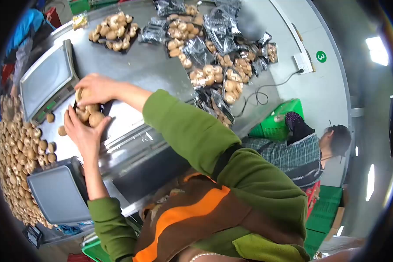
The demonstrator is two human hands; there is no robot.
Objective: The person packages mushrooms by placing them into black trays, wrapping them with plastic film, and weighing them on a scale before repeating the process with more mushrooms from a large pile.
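Observation:
My right hand [98, 89] reaches in from the right, its fingers closed on a brown mushroom [82, 94]. Directly below it, my left hand [84, 136] cups a small heap of mushrooms [94, 117], thumb on one side and fingers on the other. A black tray [106, 107] shows partly beneath this heap; my hands hide the rest. Two loose mushrooms [62, 130] lie on the metal table left of my left hand. Beside my right hand stands a scale [48, 85] with a flat pan.
Loose mushrooms [19, 161] cover the far left, next to a second grey scale [59, 194]. A filled tray [114, 31] stands at the back. Several packed trays [207, 75] and black wrapping lie right. A person [299, 150] is near a green crate [279, 120]; a cable [266, 94] hangs there.

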